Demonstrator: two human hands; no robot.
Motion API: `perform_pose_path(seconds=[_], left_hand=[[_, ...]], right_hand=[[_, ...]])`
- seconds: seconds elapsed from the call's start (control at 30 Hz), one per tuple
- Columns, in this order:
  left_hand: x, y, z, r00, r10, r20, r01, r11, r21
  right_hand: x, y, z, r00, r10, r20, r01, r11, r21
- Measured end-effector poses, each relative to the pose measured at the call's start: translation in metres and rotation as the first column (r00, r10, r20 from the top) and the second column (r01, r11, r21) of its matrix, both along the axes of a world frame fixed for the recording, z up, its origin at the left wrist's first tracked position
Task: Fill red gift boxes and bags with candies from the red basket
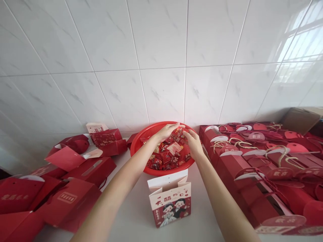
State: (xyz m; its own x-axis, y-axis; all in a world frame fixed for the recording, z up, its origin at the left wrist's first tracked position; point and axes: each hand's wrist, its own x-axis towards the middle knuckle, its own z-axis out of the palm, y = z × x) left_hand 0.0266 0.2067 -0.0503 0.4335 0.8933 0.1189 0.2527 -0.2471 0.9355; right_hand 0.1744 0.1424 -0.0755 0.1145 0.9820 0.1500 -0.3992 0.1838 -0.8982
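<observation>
A round red plastic basket point(137, 152) holds several wrapped candies point(165, 157) in red and other colours. Over its far right part reaches my left hand point(168, 131), palm down with the fingers stretched out to the right. My right hand point(193, 140) is at the basket's right side, its fingers slightly bent and apart, pointing toward the left fingertips. I make out nothing held in either hand. In front of the basket a paper gift box point(171, 205) stands upright with its top open. Its red and cream front bears a printed cartoon couple and Chinese characters.
Red gift boxes point(85, 169) lie in a loose pile on the left. On the right, rows of red boxes point(229, 164) with rope handles stand close together on the white table point(202, 218). A brown cardboard box point(300, 119) sits behind them. The tiled wall point(161, 94) rises behind the basket.
</observation>
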Motion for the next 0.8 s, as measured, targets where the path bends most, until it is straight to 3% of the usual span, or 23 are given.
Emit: perform_pose_path(seconds=[0.13,0.27,0.47,0.6,0.67,0.73,0.8], left_hand=[[0.001,0.0,-0.002,0.996,0.03,-0.078,-0.028,0.999,0.031],[0.004,-0.001,-0.003,0.99,0.048,-0.132,-0.039,0.997,0.073],[0.01,-0.006,0.001,0.991,-0.019,-0.132,0.014,0.999,-0.039],[-0.005,-0.004,0.014,0.971,-0.069,-0.228,0.034,0.988,-0.153],[-0.02,-0.003,0.018,0.901,-0.175,-0.397,0.053,0.953,-0.299],[-0.035,-0.004,0.013,0.745,-0.361,-0.56,0.058,0.872,-0.486],[-0.043,-0.008,-0.001,0.587,-0.463,-0.664,0.046,0.838,-0.544]], right_hand=[[0.0,-0.001,-0.001,0.993,0.112,0.022,-0.113,0.992,0.05],[0.001,0.0,-0.003,0.99,0.125,0.061,-0.126,0.992,0.005],[0.001,0.002,-0.003,0.997,0.066,0.028,-0.067,0.998,0.005],[0.002,0.002,0.0,0.998,-0.047,-0.049,0.047,0.999,-0.009],[0.002,0.003,0.001,0.992,-0.105,-0.074,0.103,0.994,-0.028],[0.003,0.003,0.001,0.989,-0.125,-0.077,0.122,0.992,-0.041],[0.002,0.004,0.001,0.99,-0.124,-0.062,0.121,0.992,-0.046]])
